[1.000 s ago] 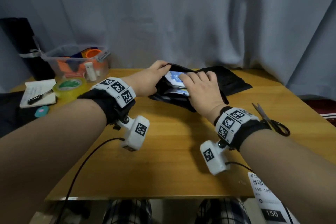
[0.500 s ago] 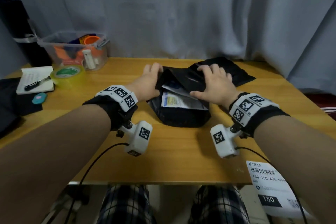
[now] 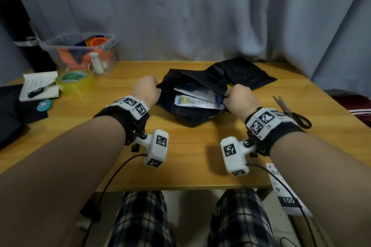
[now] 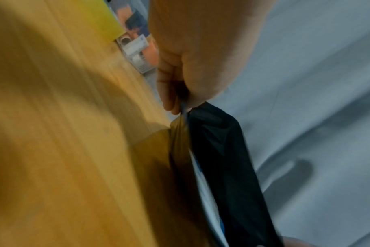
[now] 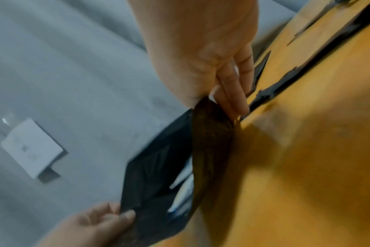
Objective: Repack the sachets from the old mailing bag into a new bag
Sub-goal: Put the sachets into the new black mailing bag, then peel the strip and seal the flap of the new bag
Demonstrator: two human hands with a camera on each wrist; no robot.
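Observation:
A black mailing bag lies mid-table with its mouth pulled wide. Inside it show several white and blue sachets. My left hand pinches the left edge of the mouth; in the left wrist view the left hand nips the black film between thumb and fingers. My right hand pinches the right edge, and in the right wrist view the right hand holds the bag the same way. A second black bag lies flat behind, at the back right.
Scissors lie at the right table edge. At the back left stand a clear plastic box, a yellow tape roll and a notepad with a pen. A shipping label hangs off the front right corner.
My right hand left the sachets and both hands took the sides of the bag's mouth, pulling it open towards me. The camera view shifted back and up.

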